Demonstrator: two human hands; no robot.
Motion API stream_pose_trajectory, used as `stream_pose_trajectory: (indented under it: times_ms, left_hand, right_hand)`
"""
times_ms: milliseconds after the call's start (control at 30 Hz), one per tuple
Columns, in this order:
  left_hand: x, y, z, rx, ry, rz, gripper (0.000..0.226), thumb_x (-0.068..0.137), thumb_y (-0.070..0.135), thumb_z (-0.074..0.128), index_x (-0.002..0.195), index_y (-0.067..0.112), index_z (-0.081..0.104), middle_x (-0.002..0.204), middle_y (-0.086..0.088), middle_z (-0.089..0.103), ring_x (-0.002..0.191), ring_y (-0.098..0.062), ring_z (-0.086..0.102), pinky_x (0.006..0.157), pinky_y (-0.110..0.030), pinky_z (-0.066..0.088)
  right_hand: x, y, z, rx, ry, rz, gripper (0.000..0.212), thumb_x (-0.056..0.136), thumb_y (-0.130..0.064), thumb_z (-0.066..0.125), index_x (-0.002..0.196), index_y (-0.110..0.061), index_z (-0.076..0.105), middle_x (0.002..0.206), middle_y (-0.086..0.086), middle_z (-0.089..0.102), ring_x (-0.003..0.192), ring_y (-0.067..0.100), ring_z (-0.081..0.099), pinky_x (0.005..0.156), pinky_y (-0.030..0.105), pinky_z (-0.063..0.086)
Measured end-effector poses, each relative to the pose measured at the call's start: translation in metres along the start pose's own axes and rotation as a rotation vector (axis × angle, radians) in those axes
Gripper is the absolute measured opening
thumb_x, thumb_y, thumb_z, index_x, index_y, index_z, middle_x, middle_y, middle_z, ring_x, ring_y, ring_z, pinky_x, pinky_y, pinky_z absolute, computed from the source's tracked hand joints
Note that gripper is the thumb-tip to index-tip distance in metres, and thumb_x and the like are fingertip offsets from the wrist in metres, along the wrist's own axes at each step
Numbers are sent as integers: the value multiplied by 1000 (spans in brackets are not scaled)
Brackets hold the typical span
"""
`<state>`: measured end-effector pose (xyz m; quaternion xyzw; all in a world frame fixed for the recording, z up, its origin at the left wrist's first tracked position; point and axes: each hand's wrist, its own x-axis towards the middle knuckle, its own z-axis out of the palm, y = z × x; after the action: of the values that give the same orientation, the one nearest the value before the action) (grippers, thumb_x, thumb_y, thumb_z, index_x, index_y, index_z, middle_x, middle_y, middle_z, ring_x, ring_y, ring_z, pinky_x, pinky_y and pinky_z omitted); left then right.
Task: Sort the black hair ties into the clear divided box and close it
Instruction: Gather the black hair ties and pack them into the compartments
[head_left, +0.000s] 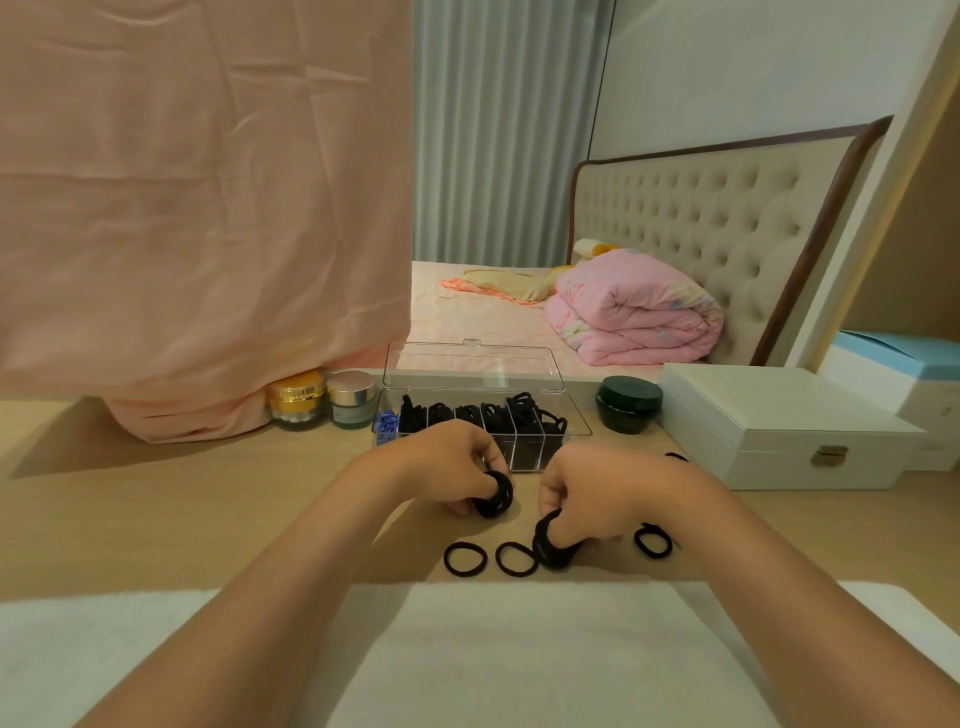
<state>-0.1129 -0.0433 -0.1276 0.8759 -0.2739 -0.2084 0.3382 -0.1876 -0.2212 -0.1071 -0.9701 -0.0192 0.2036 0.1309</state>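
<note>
The clear divided box (571, 423) stands open on the wooden table, its lid (474, 366) tilted up at the back and black hair ties in several compartments. In front of the box my left hand (451, 460) grips a small bundle of black hair ties (496, 496). My right hand (587, 493) pinches another bundle of black ties (551, 543) against the table. Loose ties lie nearby: one (465, 558) and another (515, 559) left of my right hand, one (652, 541) to its right, one (675, 457) behind my wrist.
Two cream jars (296, 400) (352, 399) and a blue hair item (385, 421) sit left of the box. A dark green jar (629, 404) and a white latched case (779, 431) stand to the right. Pink cloth (197, 208) hangs at left; a white towel (509, 649) covers the near edge.
</note>
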Motion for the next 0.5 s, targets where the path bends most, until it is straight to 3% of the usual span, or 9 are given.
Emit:
stream_pose_trajectory:
  times_ms: [67,200,333,500]
  left_hand:
    - [0,0,1,-12,-1,-3,21,93,12,66,112,20,64,106,-2,65,92,-23,73,77,-31,63]
    - [4,1,7,-67,-19,15,18,92,12,69,107,21,64,103,-3,71,90,-22,75,77,-32,63]
    - [5,5,13,-286,-22,7,16,93,10,69,108,13,67,105,-10,74,89,-26,76,80,-36,63]
    - [2,6,8,-610,-106,-1,23,99,7,58,117,3,70,114,-20,73,106,-32,72,87,-36,61]
  right_hand:
    - [-8,2,-9,72,31,-29,11,89,-14,72,98,-19,74,93,3,77,70,10,71,61,22,59]
    - [-21,-1,-20,302,157,-131,16,88,-6,69,92,-19,77,81,4,78,60,7,69,60,22,57]
    - [-16,-6,-14,465,255,-145,17,88,-3,66,96,-13,78,83,13,78,57,12,68,57,24,58]
    - [-4,-4,-6,493,410,-62,13,88,-7,68,93,-15,76,78,12,78,52,15,67,60,31,63]
